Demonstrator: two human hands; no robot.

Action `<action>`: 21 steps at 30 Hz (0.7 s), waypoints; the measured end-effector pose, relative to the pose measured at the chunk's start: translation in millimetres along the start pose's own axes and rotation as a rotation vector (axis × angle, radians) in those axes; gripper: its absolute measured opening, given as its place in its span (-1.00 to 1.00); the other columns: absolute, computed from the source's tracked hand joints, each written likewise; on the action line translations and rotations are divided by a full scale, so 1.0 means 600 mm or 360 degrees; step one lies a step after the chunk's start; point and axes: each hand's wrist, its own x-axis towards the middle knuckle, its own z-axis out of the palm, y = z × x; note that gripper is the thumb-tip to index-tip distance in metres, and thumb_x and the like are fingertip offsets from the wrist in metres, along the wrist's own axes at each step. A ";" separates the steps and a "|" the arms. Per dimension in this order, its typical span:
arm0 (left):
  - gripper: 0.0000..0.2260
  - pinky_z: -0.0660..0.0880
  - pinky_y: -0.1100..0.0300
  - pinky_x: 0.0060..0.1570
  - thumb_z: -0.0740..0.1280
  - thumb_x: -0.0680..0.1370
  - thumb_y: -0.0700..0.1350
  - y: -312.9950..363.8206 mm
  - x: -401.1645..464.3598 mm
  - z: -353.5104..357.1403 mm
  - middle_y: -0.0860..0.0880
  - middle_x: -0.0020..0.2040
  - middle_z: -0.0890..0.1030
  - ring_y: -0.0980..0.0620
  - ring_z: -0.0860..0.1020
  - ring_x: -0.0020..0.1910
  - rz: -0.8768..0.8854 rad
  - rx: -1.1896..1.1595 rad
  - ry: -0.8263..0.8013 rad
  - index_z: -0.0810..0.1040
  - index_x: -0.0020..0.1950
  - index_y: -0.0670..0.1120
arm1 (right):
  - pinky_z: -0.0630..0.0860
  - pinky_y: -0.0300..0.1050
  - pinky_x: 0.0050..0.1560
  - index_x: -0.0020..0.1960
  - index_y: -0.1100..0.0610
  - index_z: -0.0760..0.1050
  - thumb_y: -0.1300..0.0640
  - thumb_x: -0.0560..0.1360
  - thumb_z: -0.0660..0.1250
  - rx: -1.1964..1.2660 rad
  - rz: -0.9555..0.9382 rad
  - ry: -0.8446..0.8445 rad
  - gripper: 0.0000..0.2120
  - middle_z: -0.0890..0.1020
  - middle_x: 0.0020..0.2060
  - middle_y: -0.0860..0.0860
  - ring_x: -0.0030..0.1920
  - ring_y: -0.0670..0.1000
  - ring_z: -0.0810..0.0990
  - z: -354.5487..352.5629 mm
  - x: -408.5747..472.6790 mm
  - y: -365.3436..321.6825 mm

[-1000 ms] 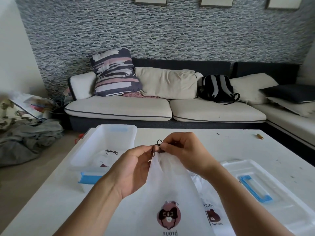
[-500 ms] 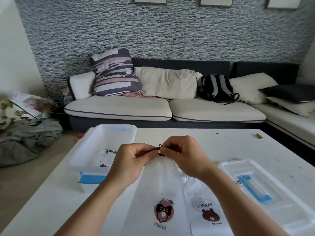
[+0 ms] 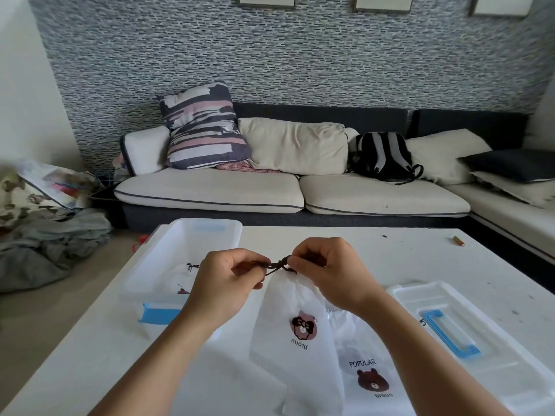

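White and thin, the little bag (image 3: 295, 307) is held up by its gathered neck over the near middle of the table (image 3: 390, 253), and its body drops toward the person. It shows a brown bear face, with lettering underneath that reads back to front. A dark cord (image 3: 277, 265) closes the neck and runs in a short, taut line between the 2 hands.

The left hand (image 3: 228, 283) has its fingers curled and pinches the left end of the cord between thumb and forefinger. The right hand (image 3: 327, 274) is also curled and pinches the cord right at the bunched top of the bag. Both forearms reach in from the near edge.

A 2nd bag (image 3: 369, 376) lies flat on the table just right of the hanging one. It carries the word POPULAR above another bear.

To the left stands a clear plastic box (image 3: 186, 235) with a blue latch (image 3: 159, 312) on its near end, and I can make out another tied bag (image 3: 183, 277) inside it. To the right lies the box's lid (image 3: 495, 355), its blue handle (image 3: 450, 328) facing up. Across the room, a cream sofa (image 3: 210, 190) holds a striped cushion (image 3: 201, 127) and a dark backpack (image 3: 381, 154).
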 end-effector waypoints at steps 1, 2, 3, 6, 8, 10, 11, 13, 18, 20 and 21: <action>-0.77 0.64 0.15 -0.07 0.40 0.50 -0.33 -0.002 0.000 -0.001 -0.01 -0.27 0.72 0.02 0.70 -0.25 0.0048 0.0053 0.0007 0.72 -0.14 -0.01 | 0.31 -0.30 -0.39 -0.21 0.14 0.63 0.16 0.54 0.42 0.0009 0.0010 -0.0004 -0.85 0.63 -0.37 0.08 -0.48 -0.15 0.35 0.000 0.000 0.000; -0.77 0.63 0.15 -0.08 0.41 0.50 -0.32 -0.004 -0.001 -0.001 0.01 -0.27 0.72 0.03 0.69 -0.25 0.0089 0.0095 -0.0001 0.72 -0.14 0.01 | 0.31 -0.30 -0.39 -0.21 0.14 0.63 0.15 0.54 0.42 0.0011 0.0023 -0.0003 -0.84 0.61 -0.40 0.05 -0.48 -0.15 0.35 0.001 0.001 0.001; -0.77 0.63 0.16 -0.08 0.41 0.51 -0.31 -0.004 -0.002 -0.001 0.02 -0.25 0.72 0.03 0.69 -0.23 0.0109 0.0103 -0.0020 0.72 -0.12 0.02 | 0.31 -0.29 -0.39 -0.21 0.14 0.63 0.15 0.54 0.42 0.0017 0.0036 0.0003 -0.84 0.58 -0.44 0.00 -0.48 -0.15 0.34 0.000 0.001 0.002; -0.77 0.64 0.17 -0.14 0.33 0.56 -0.33 0.002 -0.003 0.005 -0.10 -0.17 0.72 -0.04 0.69 -0.15 -0.0069 -0.0237 -0.0050 0.73 -0.07 -0.07 | 0.30 -0.26 -0.40 -0.22 0.15 0.62 0.14 0.54 0.42 0.0075 0.0058 0.0027 -0.83 0.50 -0.49 -0.09 -0.48 -0.13 0.33 -0.002 0.002 0.005; -0.77 0.63 0.13 -0.16 0.26 0.59 -0.32 0.012 -0.002 0.006 -0.20 -0.12 0.70 -0.09 0.67 -0.13 -0.0291 -0.0556 -0.0091 0.71 -0.03 -0.16 | 0.30 -0.25 -0.41 -0.22 0.16 0.62 0.14 0.54 0.42 0.0092 0.0054 0.0034 -0.82 0.48 -0.50 -0.09 -0.48 -0.12 0.32 -0.002 0.002 0.006; -0.77 0.61 0.05 -0.10 0.22 0.60 -0.25 0.018 -0.001 0.008 -0.22 -0.09 0.69 -0.11 0.65 -0.12 -0.0473 -0.0787 -0.0171 0.70 0.00 -0.21 | 0.30 -0.25 -0.41 -0.22 0.17 0.61 0.14 0.55 0.42 0.0085 0.0052 0.0039 -0.82 0.48 -0.51 -0.09 -0.49 -0.12 0.32 -0.002 0.002 0.005; -0.75 0.60 0.03 -0.06 0.22 0.61 -0.20 0.019 -0.001 0.009 -0.21 -0.07 0.70 -0.11 0.65 -0.11 -0.0530 -0.0836 -0.0211 0.69 0.01 -0.22 | 0.31 -0.25 -0.41 -0.22 0.17 0.61 0.14 0.55 0.42 0.0086 0.0052 0.0041 -0.82 0.48 -0.51 -0.09 -0.49 -0.12 0.32 -0.002 0.001 0.005; -0.73 0.56 -0.03 0.02 0.23 0.62 -0.13 0.018 -0.002 0.014 -0.19 -0.04 0.72 -0.10 0.66 -0.08 -0.0540 -0.0784 -0.0268 0.69 0.02 -0.22 | 0.32 -0.23 -0.40 -0.22 0.16 0.61 0.16 0.54 0.42 0.0091 0.0053 0.0046 -0.82 0.48 -0.51 -0.10 -0.48 -0.12 0.33 -0.002 0.001 0.005; -0.87 0.61 0.08 0.06 0.37 0.57 -0.20 0.007 -0.007 0.020 -0.14 -0.03 0.73 -0.12 0.68 0.01 -0.0284 -0.0521 -0.0309 0.70 0.04 -0.18 | 0.31 -0.23 -0.40 -0.22 0.15 0.61 0.16 0.55 0.41 0.0107 0.0060 0.0046 -0.82 0.48 -0.50 -0.09 -0.47 -0.10 0.33 -0.001 0.003 0.005; -0.90 0.63 0.20 -0.01 0.42 0.54 -0.26 0.002 -0.007 0.020 -0.11 -0.07 0.74 -0.11 0.70 -0.01 -0.0227 -0.0488 -0.0224 0.71 0.02 -0.18 | 0.31 -0.23 -0.40 -0.23 0.14 0.61 0.15 0.55 0.42 0.0096 0.0056 0.0042 -0.82 0.48 -0.50 -0.09 -0.48 -0.10 0.32 0.000 0.003 0.005; -0.90 0.62 0.25 -0.04 0.43 0.52 -0.28 0.003 -0.007 0.019 -0.10 -0.09 0.74 -0.10 0.71 -0.03 -0.0214 -0.0476 -0.0176 0.71 0.01 -0.17 | 0.32 -0.22 -0.40 -0.23 0.14 0.62 0.15 0.54 0.42 0.0092 0.0057 0.0038 -0.82 0.49 -0.50 -0.09 -0.47 -0.10 0.33 0.000 0.003 0.005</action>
